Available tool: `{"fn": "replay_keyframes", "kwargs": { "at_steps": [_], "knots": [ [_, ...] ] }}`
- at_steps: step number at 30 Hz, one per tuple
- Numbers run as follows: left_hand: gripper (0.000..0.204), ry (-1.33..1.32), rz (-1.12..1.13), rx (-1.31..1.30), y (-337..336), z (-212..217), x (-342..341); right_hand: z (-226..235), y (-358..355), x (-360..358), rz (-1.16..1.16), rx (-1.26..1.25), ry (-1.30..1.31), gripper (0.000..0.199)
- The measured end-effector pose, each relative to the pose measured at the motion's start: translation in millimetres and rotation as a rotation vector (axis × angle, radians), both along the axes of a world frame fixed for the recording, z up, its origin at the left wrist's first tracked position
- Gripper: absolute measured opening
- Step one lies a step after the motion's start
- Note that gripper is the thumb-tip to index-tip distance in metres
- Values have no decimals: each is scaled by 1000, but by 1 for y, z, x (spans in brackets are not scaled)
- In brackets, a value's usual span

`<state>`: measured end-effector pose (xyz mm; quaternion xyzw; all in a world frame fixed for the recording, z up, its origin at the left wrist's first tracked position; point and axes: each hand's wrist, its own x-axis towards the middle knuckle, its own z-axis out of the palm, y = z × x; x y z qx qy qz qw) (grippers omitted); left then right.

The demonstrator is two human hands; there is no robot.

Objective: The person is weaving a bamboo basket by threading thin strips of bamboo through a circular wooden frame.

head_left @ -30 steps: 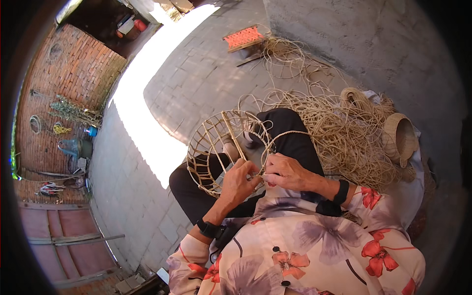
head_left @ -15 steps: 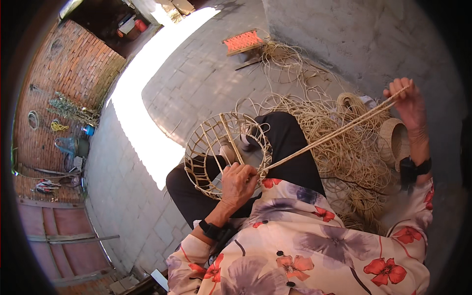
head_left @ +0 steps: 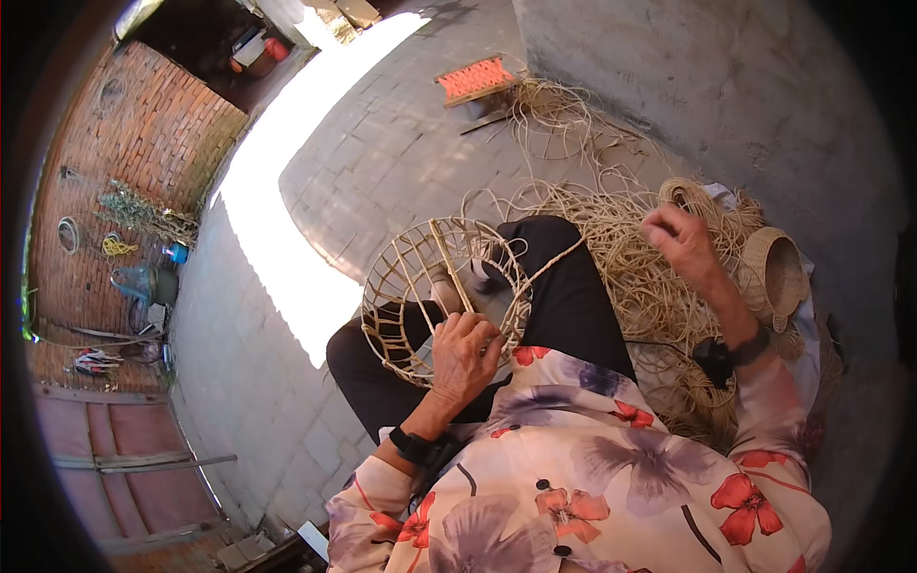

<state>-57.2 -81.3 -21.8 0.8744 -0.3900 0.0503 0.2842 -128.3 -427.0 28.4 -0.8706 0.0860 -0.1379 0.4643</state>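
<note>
A round openwork basket frame (head_left: 374, 336) of thin pale ribs rests across my lap, its mouth facing up. My left hand (head_left: 465, 355) is closed on its near rim, fingers hooked over the edge; the part under them is hidden. From the rim near that hand, a pale cord (head_left: 554, 263) juts out over my right thigh and bends at its far end. My right hand (head_left: 683, 250) hovers to the right, apart from the cord, above the pile of cord (head_left: 621, 267). Its fingers are loosely bent with a gap at the thumb, and nothing shows between them.
A small woven basket (head_left: 770, 272) lies on its side by the pile, near a coil of woven strip (head_left: 690, 196). Farther off stands a low stool (head_left: 476, 81) with an orange seat. A grey wall (head_left: 726, 86) borders the right; a brick wall (head_left: 134, 143) stands left.
My right hand has let go of the taut cord and moved left and down toward the basket frame. The cord has gone slack and springs up short. My left hand keeps its place.
</note>
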Motion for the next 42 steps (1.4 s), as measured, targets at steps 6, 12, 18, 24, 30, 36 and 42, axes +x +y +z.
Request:
{"fn": "replay_keyframes", "kwargs": {
  "at_steps": [6,12,18,24,30,36,42],
  "knots": [
    [11,231,-58,81,3,-4,13,-38,122,4,527,3,-34,10],
    [21,687,-105,191,8,-16,39,-66,165,9,553,-332,73,16],
    [25,706,22,230,2,-5,29,-70,156,15,566,-188,66,18],
    [19,107,-9,150,-4,20,8,-27,120,11,651,460,218,19],
    [9,81,-170,61,-3,5,9,62,-5,-24,393,659,-51,39],
    [11,209,-63,18,-6,-3,12,86,-228,-85,-63,733,-336,34],
    [20,450,271,9,0,-5,24,44,-154,-41,-510,-589,-189,36]
  ]
}}
